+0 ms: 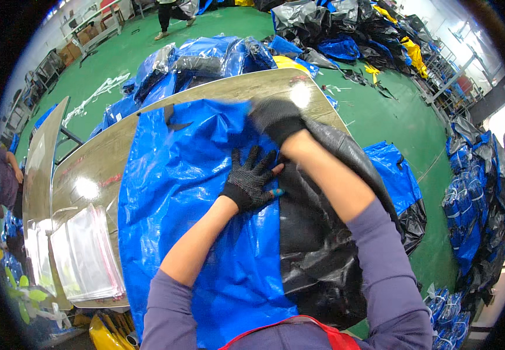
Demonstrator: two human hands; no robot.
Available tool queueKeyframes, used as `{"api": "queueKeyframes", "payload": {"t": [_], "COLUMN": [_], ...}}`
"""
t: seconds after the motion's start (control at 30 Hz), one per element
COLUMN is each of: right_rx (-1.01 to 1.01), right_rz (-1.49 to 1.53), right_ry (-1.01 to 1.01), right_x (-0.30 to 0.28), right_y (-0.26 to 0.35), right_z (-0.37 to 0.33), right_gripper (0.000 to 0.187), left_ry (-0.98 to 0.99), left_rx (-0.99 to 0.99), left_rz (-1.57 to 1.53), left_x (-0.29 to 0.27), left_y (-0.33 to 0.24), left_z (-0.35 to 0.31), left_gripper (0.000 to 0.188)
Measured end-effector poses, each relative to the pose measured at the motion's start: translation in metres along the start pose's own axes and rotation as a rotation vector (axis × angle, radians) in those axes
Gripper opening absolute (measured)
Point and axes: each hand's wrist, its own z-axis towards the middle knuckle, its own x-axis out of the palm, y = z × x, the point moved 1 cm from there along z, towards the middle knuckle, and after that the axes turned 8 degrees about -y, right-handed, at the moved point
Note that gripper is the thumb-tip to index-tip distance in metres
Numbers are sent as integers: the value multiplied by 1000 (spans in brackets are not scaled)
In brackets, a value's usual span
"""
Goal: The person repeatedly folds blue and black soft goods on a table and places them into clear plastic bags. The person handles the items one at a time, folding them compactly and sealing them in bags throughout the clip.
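A large blue and black tarp-like plastic piece [200,233] is spread over a wood-patterned table [89,157], its black part lying to the right of a straight seam. My left hand [251,181], in a black dotted glove, rests on the blue part beside that seam with fingers spread; some bare fingertips show, one with blue on it. Farther off, my right hand [275,119] is at the far edge where blue meets black, also gloved. Motion smears its fingers, so its grip is unclear. A short dark strap [173,119] lies at the piece's far left corner.
Clear plastic bags [86,254] are stacked on the table's left. Packed blue bundles [206,55] lie beyond the table. Another blue and black piece [395,181] hangs or lies at the right. Tied bundles [465,198] line the far right. A person [168,17] stands on the green floor.
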Motion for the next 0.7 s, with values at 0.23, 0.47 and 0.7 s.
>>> {"api": "queueKeyframes", "payload": {"t": [0.23, 0.47, 0.7], "right_rx": [-606, -501, -457], "right_rz": [329, 255, 156], "right_ry": [-167, 246, 568], "right_x": [9, 26, 11], "right_y": [1, -15, 7], "right_z": [-191, -225, -203], "right_gripper": [37, 57, 68], "left_ry": [266, -43, -871], "left_rx": [-135, -762, -549], "left_rz": [14, 167, 187], "left_x": [-48, -96, -271], "left_y": [57, 152, 161], "left_z": [-95, -257, -239], "left_gripper": [47, 39, 49]}}
